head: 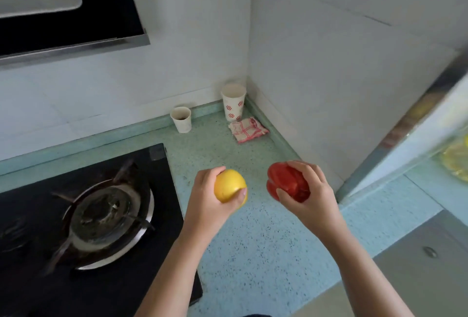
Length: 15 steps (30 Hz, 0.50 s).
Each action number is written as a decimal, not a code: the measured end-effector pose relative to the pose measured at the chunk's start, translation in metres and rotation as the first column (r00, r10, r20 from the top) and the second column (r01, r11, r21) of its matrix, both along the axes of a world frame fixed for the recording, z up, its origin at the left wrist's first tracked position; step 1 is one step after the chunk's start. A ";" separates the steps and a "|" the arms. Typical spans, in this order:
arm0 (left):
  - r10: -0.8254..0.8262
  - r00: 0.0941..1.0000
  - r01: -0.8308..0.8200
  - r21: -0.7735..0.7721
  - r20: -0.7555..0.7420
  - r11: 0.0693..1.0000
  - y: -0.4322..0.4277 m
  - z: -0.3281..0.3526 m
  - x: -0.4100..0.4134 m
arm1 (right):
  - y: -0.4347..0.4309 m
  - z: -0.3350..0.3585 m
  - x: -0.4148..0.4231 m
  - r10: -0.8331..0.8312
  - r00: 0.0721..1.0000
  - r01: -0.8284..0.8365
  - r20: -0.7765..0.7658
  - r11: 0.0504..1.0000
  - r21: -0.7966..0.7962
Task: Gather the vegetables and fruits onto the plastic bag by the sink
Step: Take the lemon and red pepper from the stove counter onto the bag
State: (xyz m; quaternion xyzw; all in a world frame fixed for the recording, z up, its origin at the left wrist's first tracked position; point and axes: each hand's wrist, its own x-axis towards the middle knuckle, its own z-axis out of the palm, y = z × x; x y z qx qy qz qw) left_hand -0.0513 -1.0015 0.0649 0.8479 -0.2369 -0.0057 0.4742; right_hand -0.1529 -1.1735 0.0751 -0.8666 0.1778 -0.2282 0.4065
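Holding one item in each of my hands above the speckled, pale green table: my left hand [210,197] wraps a smooth, round yellow fruit [229,185], thumb across its front; my right hand [310,190] grips a glossy, lobed red bell pepper [286,181]. Behind stand two paper cups [233,101] and a folded checked cloth [248,129]; a black glass stove [101,215] lies left.

- The left hand [210,197] is gripping a yellow fruit [229,185] at centre frame, thumb lying across its near side.
- The right hand [307,195] is clasping a red bell pepper [286,182], fingers curling over its top.
- Both bare forearms are reaching up from the lower edge.
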 end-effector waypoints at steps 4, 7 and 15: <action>-0.087 0.996 0.087 -0.075 -0.001 0.993 0.001 0.007 -0.025 | 0.016 0.010 -0.041 -0.092 0.996 0.092 -0.002 0.995 -0.030; -0.171 0.985 0.168 -0.112 -0.019 0.979 0.000 0.005 -0.049 | 0.030 0.012 -0.076 -0.152 0.988 0.151 -0.020 0.988 -0.032; -0.413 0.907 0.392 -0.202 -0.077 0.898 -0.009 -0.005 -0.119 | 0.056 0.010 -0.174 -0.409 0.912 0.408 -0.019 0.912 -0.049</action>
